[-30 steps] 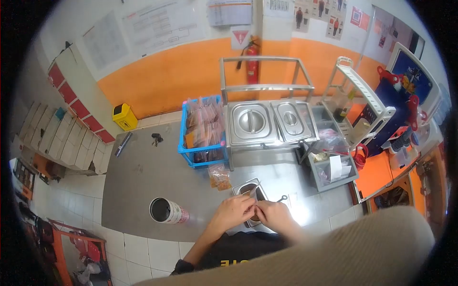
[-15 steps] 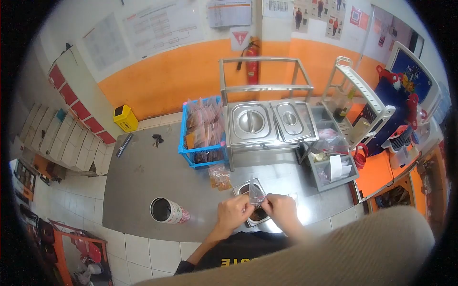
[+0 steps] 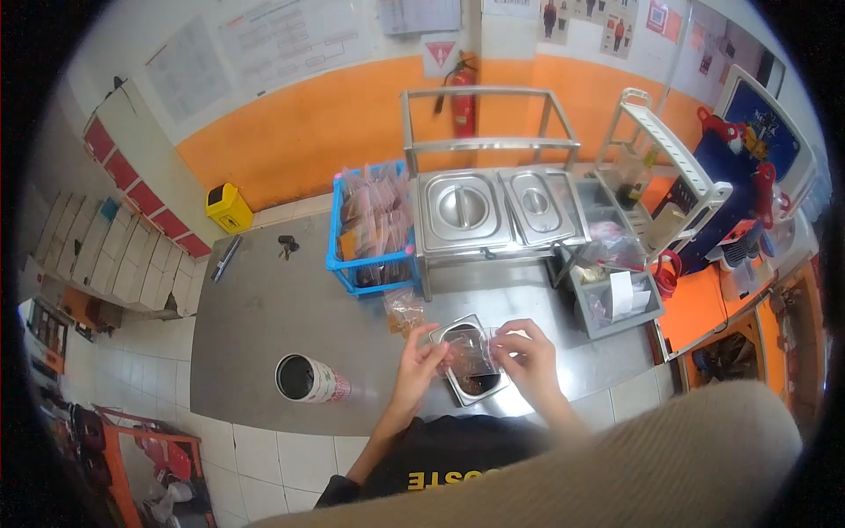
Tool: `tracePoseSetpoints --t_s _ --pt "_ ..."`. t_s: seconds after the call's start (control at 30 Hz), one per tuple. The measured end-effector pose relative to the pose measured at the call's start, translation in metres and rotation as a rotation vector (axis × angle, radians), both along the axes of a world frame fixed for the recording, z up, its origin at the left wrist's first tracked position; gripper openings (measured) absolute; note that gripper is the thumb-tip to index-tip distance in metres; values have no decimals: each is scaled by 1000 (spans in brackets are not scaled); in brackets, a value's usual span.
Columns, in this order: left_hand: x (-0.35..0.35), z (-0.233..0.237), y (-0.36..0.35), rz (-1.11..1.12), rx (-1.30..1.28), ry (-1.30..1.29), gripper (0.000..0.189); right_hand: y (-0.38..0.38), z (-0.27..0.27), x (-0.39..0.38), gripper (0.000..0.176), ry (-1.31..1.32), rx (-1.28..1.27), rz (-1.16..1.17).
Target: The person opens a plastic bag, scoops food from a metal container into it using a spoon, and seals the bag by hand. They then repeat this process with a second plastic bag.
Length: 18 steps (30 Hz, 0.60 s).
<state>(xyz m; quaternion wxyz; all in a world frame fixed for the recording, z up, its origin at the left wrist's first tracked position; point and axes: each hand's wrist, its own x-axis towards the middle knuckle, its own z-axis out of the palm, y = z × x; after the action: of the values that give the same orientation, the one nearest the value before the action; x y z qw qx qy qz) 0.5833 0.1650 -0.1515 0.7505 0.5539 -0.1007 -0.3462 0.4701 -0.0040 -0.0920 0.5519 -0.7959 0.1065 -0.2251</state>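
Note:
My left hand (image 3: 418, 368) pinches one side of a small clear plastic bag (image 3: 472, 353). My right hand (image 3: 530, 363) has its thumb and fingertips closed on the opposite side. Stretched flat between them, the bag is above a small rectangular metal container (image 3: 473, 401) with dark contents, which it partly covers. Just beyond my left hand, a filled clear bag with orange-brown contents (image 3: 404, 311) lies on the steel table.
A blue basket (image 3: 339, 262) of filled bags stands beside a steel rack with lidded pans (image 3: 462, 211). At left is a printed cup (image 3: 327, 384) with a dark inside. Grey bins (image 3: 621, 327) sit at right; keys (image 3: 287, 246) lie at far left.
My hands have moved apart and slightly up, and the plastic bag, bunched and upright before, is now spread wide between them. The view has shifted slightly.

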Motion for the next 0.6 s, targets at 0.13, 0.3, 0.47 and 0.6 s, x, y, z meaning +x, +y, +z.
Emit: tracePoseSetpoints --t_s 0.13,0.3,0.47,0.6 --pt "3 1 4 64 369 -592 48 5 0 -4 22 136 -17 18" --pt "12 24 8 -301 312 -1153 60 11 -16 -8 31 228 -72 24" --pt "-1 17 3 -407 370 -1209 71 23 -33 -14 33 250 -169 54" --pt "-9 2 6 -458 390 -1204 68 29 -45 -27 22 233 -196 49"
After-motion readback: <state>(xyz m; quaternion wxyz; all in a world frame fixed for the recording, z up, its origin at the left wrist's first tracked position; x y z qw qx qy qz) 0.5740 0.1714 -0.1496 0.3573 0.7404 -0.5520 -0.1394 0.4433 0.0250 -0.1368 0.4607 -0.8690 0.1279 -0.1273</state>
